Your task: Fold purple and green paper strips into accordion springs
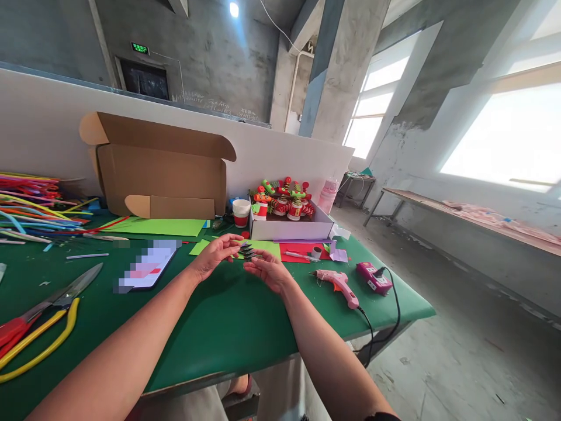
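A small dark paper strip folded in zigzag pleats [246, 251] is stretched between my two hands above the green table. My left hand [218, 255] pinches its upper left end between thumb and fingers. On the other side, my right hand [270, 271] grips the lower right end with its fingertips. Behind them lie light green paper [274, 250] and red paper [295, 254], with a pen [301, 256] on the red sheet. A pink hot glue gun [337, 284] rests right of my right hand.
A white box [291, 228] holds several red and green paper figures. Paper cups [241, 213] stand beside it, left of which is an open cardboard box [162, 175]. Scissors [65, 298], pliers with yellow handles [72, 321] and a phone [153, 266] lie leftward. A corded magenta block [374, 278] sits right.
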The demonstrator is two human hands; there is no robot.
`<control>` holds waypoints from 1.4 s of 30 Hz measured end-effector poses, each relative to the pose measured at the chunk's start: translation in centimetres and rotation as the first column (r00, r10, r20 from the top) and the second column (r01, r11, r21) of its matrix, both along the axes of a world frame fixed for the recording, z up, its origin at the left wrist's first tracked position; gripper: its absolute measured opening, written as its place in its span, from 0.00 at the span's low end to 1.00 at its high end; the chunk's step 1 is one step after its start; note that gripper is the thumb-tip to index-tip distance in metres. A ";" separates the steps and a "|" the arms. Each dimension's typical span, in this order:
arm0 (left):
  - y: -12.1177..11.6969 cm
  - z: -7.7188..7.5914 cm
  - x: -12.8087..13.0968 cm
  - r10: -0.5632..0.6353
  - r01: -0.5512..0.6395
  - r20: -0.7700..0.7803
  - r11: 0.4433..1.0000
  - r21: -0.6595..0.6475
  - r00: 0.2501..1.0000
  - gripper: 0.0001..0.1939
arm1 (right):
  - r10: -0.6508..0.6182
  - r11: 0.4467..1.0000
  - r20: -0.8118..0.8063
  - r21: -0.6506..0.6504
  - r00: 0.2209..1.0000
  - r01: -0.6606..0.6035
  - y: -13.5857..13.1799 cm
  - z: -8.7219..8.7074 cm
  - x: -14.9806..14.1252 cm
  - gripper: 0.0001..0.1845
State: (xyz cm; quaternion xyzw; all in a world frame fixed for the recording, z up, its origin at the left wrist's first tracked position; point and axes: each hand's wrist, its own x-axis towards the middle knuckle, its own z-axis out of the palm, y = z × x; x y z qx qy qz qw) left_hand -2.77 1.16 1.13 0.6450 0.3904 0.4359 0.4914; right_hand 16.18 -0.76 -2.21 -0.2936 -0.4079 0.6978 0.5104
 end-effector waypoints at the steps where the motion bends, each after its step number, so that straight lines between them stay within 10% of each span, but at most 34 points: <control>1: 0.1 0.0 0.0 0.018 -0.018 -0.002 1.000 0.013 1.000 0.25 | -0.031 0.999 0.022 0.026 0.999 0.031 0.0 0.0 -0.1 0.23; 13: 0.0 0.4 0.6 0.298 -0.257 -0.098 0.918 0.301 0.950 0.15 | -0.367 0.907 0.316 0.330 0.875 0.262 0.6 -0.5 -0.8 0.20; 42: 0.1 0.1 0.6 0.501 -0.162 -0.322 0.705 0.690 0.803 0.08 | -0.511 0.814 0.496 0.543 0.703 0.208 -0.1 0.0 -1.0 0.17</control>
